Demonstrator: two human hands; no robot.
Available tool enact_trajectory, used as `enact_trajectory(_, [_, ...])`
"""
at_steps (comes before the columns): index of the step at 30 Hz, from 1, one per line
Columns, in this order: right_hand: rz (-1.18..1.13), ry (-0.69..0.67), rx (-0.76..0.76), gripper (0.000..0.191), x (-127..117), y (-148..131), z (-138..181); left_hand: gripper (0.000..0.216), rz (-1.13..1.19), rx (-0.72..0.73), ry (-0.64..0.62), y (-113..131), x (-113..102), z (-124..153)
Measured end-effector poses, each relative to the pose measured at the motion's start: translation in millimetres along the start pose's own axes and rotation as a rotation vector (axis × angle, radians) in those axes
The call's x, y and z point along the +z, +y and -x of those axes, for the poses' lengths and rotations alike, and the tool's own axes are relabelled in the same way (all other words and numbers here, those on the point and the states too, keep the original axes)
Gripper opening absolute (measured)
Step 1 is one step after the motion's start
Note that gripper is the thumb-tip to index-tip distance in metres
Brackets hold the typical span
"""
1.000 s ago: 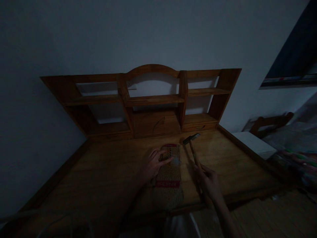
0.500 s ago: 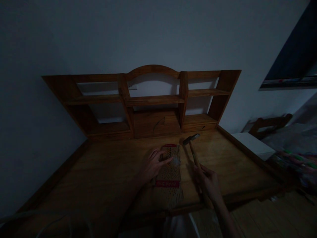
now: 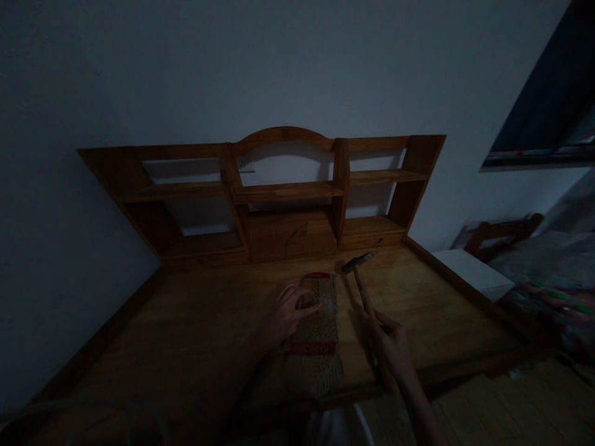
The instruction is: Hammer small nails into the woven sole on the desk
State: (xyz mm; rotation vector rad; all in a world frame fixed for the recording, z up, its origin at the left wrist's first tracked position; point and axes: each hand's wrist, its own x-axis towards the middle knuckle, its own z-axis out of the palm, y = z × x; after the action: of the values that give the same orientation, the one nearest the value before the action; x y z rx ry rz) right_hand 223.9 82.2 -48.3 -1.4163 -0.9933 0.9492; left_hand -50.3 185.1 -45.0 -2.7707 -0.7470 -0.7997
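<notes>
The hammer [image 3: 363, 292] has a wooden handle and a dark metal head, and it is tilted with the head at the far end. The patterned card [image 3: 315, 347], with red bands, lies flat on the surface [image 3: 195, 322], just left of the hammer.

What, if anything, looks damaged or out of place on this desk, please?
Only the hutch's centre panel bears a thin curved line, perhaps a crack or scratch; too dim to tell. Otherwise the left hand rests on a flat patterned card and the right hand grips a hammer, nothing askew.
</notes>
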Motion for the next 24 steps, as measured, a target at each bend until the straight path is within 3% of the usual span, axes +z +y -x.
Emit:
enact_trajectory(4, [0.005, 0.0, -0.005, 0.053, -1, 1, -1, 0.069, 0.048, -0.044, -0.007, 6, -6, -1])
enact_trajectory(11, [-0.006, -0.005, -0.043, 0.055, -2, 1, -2, 0.07, 0.144, -0.291, 0.037, 15, -18, -13])
enact_trajectory(17, [-0.028, -0.011, -0.031, 0.062, -1, -1, 1, 0.077, 0.044, -0.191, -0.053, 9, -11, -24])
enact_trajectory(24, [0.005, -0.009, -0.073, 0.058, -3, 1, -1, 0.076, 0.065, -0.188, -0.041, 11, -6, -27])
